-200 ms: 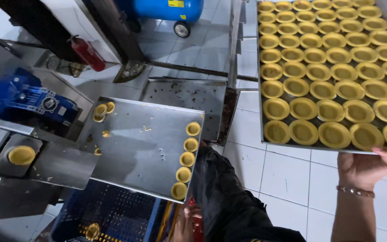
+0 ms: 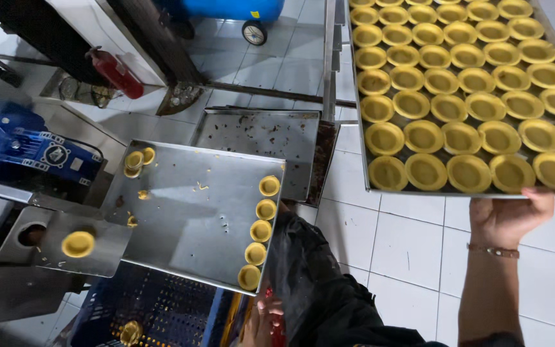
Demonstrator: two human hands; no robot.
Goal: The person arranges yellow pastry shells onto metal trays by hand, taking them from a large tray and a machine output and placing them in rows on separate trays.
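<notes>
My right hand (image 2: 510, 215) grips the near edge of a large metal tray (image 2: 362, 138) held up at the right, filled with several rows of yellow tart shells (image 2: 424, 136). My left hand (image 2: 263, 318) shows only partly at the bottom, below a second metal tray (image 2: 194, 218), and touches something red; what it holds is unclear. That tray carries a column of several tart shells (image 2: 261, 230) along its right edge and a few more shells (image 2: 137, 159) at its far left corner. A single shell (image 2: 78, 243) sits on the machine plate at left.
A blue motor (image 2: 24, 144) sits on the machine at left. An empty crumb-covered tray (image 2: 261, 138) lies beyond the middle tray. A red fire extinguisher (image 2: 115, 71) and a blue wheeled tank (image 2: 239, 9) stand on the white tiled floor. A blue crate (image 2: 155, 311) is below.
The view has drifted slightly; the full tray sits a little lower and nearer in my right hand. Nothing else has moved.
</notes>
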